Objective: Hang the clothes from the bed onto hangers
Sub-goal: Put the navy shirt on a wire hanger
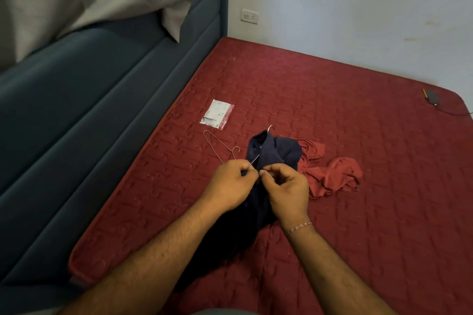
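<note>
While spread over red quilted mattress [332, 212], navy shirt [271, 153] is pinched at front placket by both hands. Left hand [227, 186]: fingers curled, thumb and forefinger pressed on fabric edge. Right hand [286, 189]: same pinch, opposite edge, hands nearly touching. Wire hanger hook [270, 128] is seen poking from collar. Second wire hanger [217, 147] is laid just left of shirt. Red garment [330, 176] is crumpled beside shirt, right. Plastic packet [217, 115] is placed farther back. Dark device [432, 97] is seen near far corner.
</note>
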